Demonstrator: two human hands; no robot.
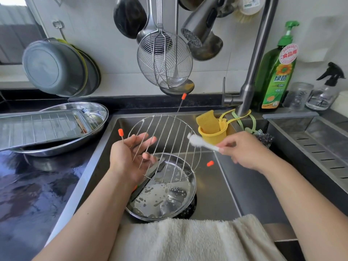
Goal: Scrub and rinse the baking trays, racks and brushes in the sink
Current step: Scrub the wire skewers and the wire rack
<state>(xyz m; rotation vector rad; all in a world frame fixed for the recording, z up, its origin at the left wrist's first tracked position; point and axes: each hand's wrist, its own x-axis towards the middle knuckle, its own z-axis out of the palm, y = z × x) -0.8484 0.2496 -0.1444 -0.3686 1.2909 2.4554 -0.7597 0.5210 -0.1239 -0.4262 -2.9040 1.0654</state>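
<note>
Rack (pixel 165 146), round wire type with orange-capped legs, is held tilted above the sink (pixel 226 185), over a round steel pan (pixel 165 196) that sits on the sink floor with foamy water in it. Left hand (pixel 130 159) supports the rack at its 9 o'clock edge: palm up, fingers spread and nearly straight, wires lying across the fingers, thumb over the lower wires. Left grip is wide, not closed round the wire. Right hand (pixel 243 149) pinches the handle of a white brush (pixel 199 143); the bristle head touches the rack rim at about 3 o'clock. Right grip is narrow, closed on the brush handle.

A dark utensil lies slanted in the pan under the rack; its kind cannot be told.

At 9 o'clock from the sink, on the dark wet surface (pixel 28 185), an oval steel dish (pixel 79 140) carries a rectangular tray (pixel 37 127) with a wire grid in it. At 1 o'clock, a yellow holder (pixel 212 134) with a sponge (pixel 207 121) hangs at the sink wall, beside the faucet (pixel 252 72). Green detergent bottle (pixel 276 72) stands at 2 o'clock behind the faucet. A pale towel (pixel 188 240) drapes over the sink's near edge at 6 o'clock. Wire skimmer (pixel 165 59) and ladles hang on the wall at 12 o'clock.
</note>
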